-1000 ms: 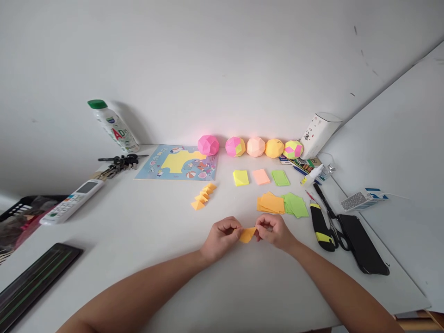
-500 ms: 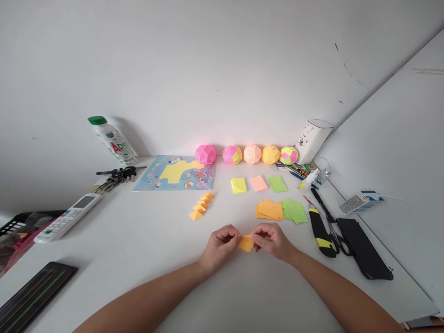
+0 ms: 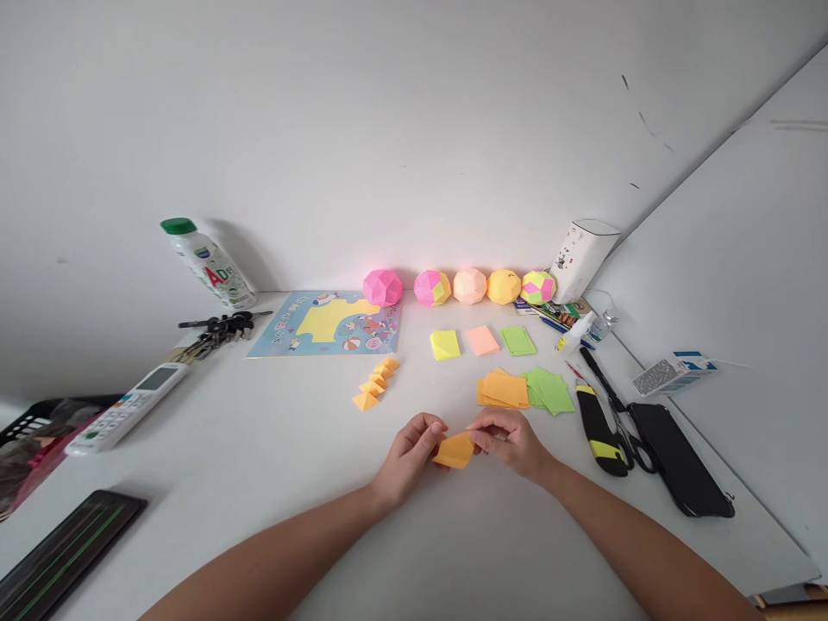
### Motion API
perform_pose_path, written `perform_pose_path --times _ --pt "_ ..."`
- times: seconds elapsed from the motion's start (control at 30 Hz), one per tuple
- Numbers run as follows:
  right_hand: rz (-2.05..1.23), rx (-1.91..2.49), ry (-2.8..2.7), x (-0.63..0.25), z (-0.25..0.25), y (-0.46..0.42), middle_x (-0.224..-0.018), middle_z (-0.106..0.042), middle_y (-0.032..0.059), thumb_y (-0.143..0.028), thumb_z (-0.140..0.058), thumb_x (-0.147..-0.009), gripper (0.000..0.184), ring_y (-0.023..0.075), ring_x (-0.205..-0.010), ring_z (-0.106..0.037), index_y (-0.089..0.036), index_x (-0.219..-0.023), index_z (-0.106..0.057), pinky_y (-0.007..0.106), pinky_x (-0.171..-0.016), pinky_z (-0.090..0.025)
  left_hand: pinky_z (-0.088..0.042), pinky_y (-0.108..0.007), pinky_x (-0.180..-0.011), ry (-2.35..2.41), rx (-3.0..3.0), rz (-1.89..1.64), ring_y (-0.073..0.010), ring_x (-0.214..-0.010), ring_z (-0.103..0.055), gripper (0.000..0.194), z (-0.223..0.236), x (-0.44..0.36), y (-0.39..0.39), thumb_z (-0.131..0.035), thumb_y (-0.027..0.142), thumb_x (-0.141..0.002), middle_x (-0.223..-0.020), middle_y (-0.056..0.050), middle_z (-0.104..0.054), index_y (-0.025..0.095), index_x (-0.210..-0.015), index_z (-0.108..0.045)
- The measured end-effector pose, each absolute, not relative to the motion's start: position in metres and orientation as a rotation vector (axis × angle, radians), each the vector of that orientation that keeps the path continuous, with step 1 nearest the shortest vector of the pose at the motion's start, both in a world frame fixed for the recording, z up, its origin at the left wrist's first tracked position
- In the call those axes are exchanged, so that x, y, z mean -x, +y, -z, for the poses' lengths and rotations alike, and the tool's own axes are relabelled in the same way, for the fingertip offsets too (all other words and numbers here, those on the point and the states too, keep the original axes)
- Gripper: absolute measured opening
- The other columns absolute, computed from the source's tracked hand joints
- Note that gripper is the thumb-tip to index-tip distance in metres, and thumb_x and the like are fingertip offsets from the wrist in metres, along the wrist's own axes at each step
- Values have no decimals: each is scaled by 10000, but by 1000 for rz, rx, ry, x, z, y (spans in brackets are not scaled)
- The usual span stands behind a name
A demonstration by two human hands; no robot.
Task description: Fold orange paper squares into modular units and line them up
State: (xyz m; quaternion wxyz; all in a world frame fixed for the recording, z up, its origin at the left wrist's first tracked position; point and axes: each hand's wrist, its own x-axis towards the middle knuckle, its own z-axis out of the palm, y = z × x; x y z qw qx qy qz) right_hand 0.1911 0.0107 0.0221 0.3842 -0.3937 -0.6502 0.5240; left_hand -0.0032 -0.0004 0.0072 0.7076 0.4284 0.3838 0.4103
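Note:
My left hand (image 3: 409, 453) and my right hand (image 3: 511, 440) pinch a small orange paper piece (image 3: 454, 450) between them, just above the white table (image 3: 259, 448). Each hand grips one side of it with closed fingers. Behind my left hand lies a row of several folded orange units (image 3: 376, 381). Behind my right hand are a loose pile of orange sheets (image 3: 503, 390) and a pile of green sheets (image 3: 549, 390). Further back lie a yellow pad (image 3: 445, 344), a peach pad (image 3: 482, 340) and a green pad (image 3: 518, 340).
Several paper balls (image 3: 469, 285) line the wall. A picture sheet (image 3: 329, 322), keys (image 3: 216, 329), a bottle (image 3: 205, 261) and a remote (image 3: 129, 405) lie left. A utility knife (image 3: 600, 427), scissors (image 3: 614, 405), a black case (image 3: 679, 470) and a glue bottle (image 3: 574, 332) lie right.
The orange piece has been turned and lowered slightly between my fingers, showing a wider face. The head view shifted a little downward earlier.

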Motion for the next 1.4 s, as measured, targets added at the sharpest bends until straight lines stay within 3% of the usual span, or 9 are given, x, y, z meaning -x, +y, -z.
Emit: perform_pose_path --times 0.2,0.5,0.9,1.13,1.4 --pt "-1389 994 -1620 -190 -16 12 -754 -576 15 -324 -619 -778 149 114 -584 -533 -195 -846 -652 252 -533 -492 -429 -252 -582 847 -957 -818 -103 -571 -510 331 -8 3 1 -554 509 -761 -662 25 -541 188 -841 -537" --pt "-1524 1059 -1530 -191 -10 12 -746 -538 6 -333 -648 -752 275 115 -609 -530 -191 -985 -616 268 -558 -515 -393 -220 -568 788 -965 -885 -92 -618 -488 321 -7 5 4 -688 366 -695 -722 9 -524 176 -911 -545" --pt "-1580 1050 -1551 -193 -10 14 -673 -411 -41 -275 -600 -777 283 85 -557 -452 -196 -1048 -594 222 -507 -460 -406 -229 -593 822 -995 -927 -86 -604 -483 184 -10 5 1 -667 272 -723 -664 23 -515 171 -870 -620" --pt "-1632 1088 -1518 -192 -14 14 -625 -489 -34 -313 -602 -774 217 89 -535 -461 -169 -933 -638 220 -496 -418 -422 -237 -618 658 -1052 -858 -104 -681 -523 197 -10 6 1 -642 274 -757 -795 -11 -537 183 -932 -629" --pt "-1732 1103 -1467 -192 -16 14 -704 -589 -5 -331 -617 -775 205 125 -628 -562 -181 -912 -642 254 -566 -470 -443 -293 -717 626 -1001 -884 -140 -773 -564 184 -5 5 2 -652 266 -749 -848 -20 -561 188 -916 -643"
